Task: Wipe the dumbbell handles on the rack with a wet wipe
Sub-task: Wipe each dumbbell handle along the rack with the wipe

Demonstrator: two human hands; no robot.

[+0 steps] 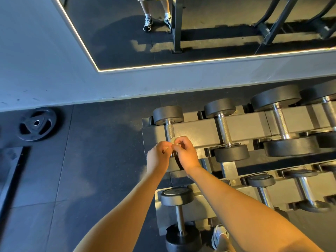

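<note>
Left hand [158,154], right hand [187,154] pinching crumpled wipe [173,140], knurled steel handle [170,131] beyond

Free left of rack [196,128] over bare floor [101,160]. Open from above onto top-row handles [224,130], with gaps between neighbouring dumbbells [231,153]. Hemmed at each handle end by round heads [168,115]. Shut off behind by wall [127,84]. Weight plate [37,123] well apart, far left.
</note>
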